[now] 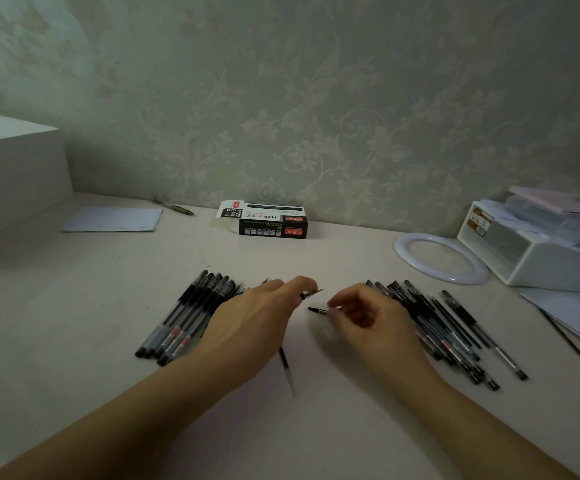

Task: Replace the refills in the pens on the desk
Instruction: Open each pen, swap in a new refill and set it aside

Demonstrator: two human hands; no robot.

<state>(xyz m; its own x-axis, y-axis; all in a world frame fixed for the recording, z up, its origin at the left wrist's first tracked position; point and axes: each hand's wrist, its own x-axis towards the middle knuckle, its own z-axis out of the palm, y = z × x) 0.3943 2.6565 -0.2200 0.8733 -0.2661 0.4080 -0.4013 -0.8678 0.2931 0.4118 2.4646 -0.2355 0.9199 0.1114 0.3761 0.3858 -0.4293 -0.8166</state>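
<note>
Between two pen piles on the counter (316,427), our left hand (257,320) pinches a refill (286,370) while our right hand (368,317) pinches a pen tip (317,310).

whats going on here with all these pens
A person is working through pens at a desk. The left hand grips a pen whose tip pokes out past the fingers, and the right hand pinches a small black piece just beside that tip. One row of black pens lies on the left, another pile of pens on the right, and an open pen box sits by the wall.
</note>
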